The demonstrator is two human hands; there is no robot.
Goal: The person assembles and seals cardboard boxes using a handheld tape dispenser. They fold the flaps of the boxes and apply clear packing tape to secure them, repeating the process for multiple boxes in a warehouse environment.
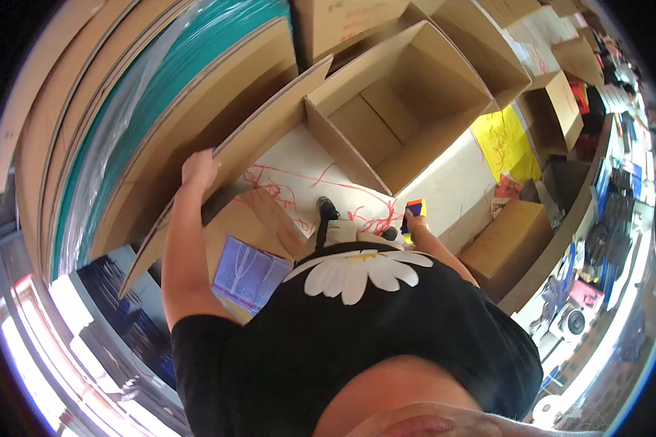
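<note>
While a tilted cardboard sheet (pixel 270 127) is gripped at its upper edge by the left hand (pixel 200 171), left of the open cardboard box (pixel 423 73), a small blue, orange and yellow tool (pixel 414 208) is clasped by the right hand's (pixel 418 223) fingers, on the box's near side. Right of the box, a yellow sheet (pixel 506 142) is seen.

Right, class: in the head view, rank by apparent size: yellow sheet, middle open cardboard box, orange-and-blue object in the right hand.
1. Open cardboard box
2. Yellow sheet
3. Orange-and-blue object, partly covered by the right hand
</note>
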